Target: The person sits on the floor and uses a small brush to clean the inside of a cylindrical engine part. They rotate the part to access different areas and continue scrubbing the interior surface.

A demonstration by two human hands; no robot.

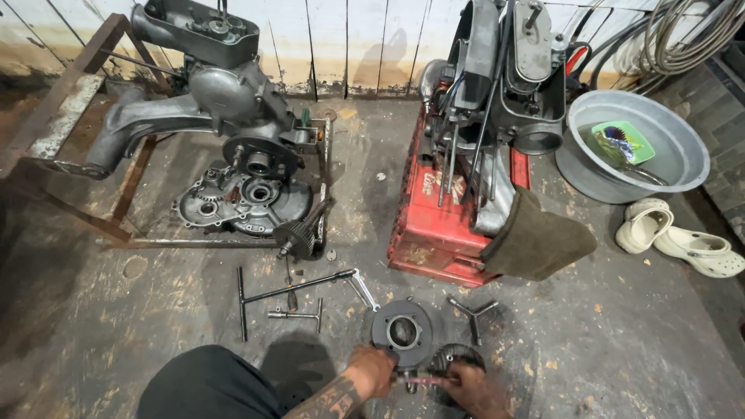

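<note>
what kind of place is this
Most likely a small engine or motorcycle repair workshop, with work done on the bare floor. A stripped engine sits on a metal frame, T-handle wrenches lie about, and both hands, left and right, work by a round metal part.

Stained concrete floor (621, 341), pale plank wall (365, 46), rusty metal frame (70, 101), dim daylight
</note>
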